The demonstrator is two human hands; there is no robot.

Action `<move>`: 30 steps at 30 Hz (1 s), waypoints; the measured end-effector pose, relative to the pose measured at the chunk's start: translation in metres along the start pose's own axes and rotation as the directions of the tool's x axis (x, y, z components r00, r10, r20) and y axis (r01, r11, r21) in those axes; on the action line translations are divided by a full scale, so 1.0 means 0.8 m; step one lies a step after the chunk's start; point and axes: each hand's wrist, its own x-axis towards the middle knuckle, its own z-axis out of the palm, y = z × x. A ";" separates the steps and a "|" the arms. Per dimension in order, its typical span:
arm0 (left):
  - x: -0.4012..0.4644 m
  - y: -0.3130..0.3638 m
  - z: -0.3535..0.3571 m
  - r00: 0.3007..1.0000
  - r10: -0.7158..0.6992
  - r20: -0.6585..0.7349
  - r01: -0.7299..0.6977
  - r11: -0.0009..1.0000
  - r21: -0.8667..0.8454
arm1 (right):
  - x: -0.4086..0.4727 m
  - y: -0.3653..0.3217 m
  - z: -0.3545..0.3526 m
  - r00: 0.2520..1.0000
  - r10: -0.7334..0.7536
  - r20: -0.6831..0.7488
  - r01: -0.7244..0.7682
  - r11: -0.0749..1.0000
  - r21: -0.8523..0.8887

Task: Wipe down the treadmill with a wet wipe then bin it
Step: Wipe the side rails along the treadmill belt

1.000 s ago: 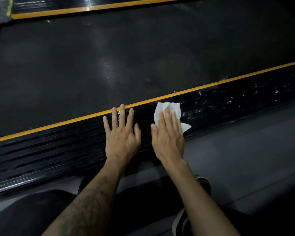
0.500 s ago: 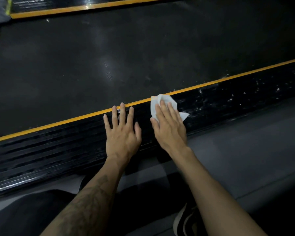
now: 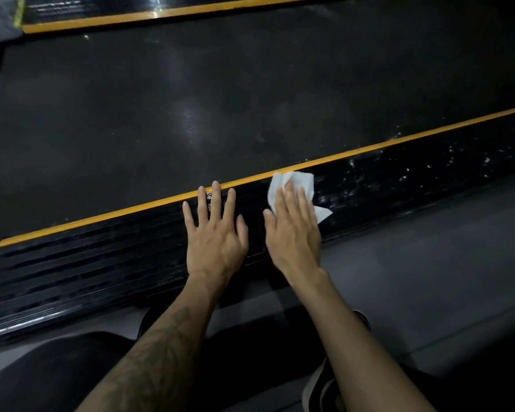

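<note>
dark treadmill rail ran left to right; right hand pressed flat fingers on wet wipe, left hand flat beside.

Grey floor fills lower right of frame. Black-and-white sneaker on floor near bottom edge, w/ dark trouser leg to sneaker's left.

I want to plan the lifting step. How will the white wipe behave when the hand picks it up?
The wet wipe is probably floppy: it lies creased under the right hand, one corner sticking out. It looks thin, so likely very light. Being wet, it may cling slightly to the glossy side rail.
</note>
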 end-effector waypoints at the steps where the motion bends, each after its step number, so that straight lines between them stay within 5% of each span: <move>1: 0.001 0.000 0.001 1.000 -0.002 -0.002 0.002 1.000 -0.002 | 0.002 -0.006 0.001 0.999 -0.044 -0.005 0.045 0.999 0.014; 5: 0.003 -0.001 0.003 1.000 0.005 -0.009 -0.004 1.000 0.011 | 0.030 0.011 -0.005 0.984 -0.171 0.058 0.171 0.985 -0.006; 10: 0.001 -0.001 0.003 1.000 0.003 -0.006 -0.003 1.000 0.009 | 0.028 0.000 0.002 0.999 -0.021 0.038 0.022 0.999 -0.034; 14: 0.003 -0.001 0.004 1.000 0.002 -0.005 -0.002 1.000 0.011 | 0.034 -0.009 0.004 0.975 -0.213 0.062 0.214 0.977 -0.022; 20: 0.001 -0.002 0.005 1.000 0.016 -0.020 -0.015 1.000 0.003 | 0.037 -0.002 0.005 0.999 -0.031 0.021 0.033 0.998 -0.058; 24: 0.003 -0.002 0.007 1.000 0.008 -0.015 -0.008 1.000 0.001 | 0.034 0.000 0.005 0.968 -0.235 0.093 0.240 0.970 -0.048; 30: 0.002 -0.001 0.006 1.000 0.011 -0.023 -0.011 1.000 0.000 | 0.042 0.017 0.000 1.000 0.005 0.025 -0.003 0.997 -0.079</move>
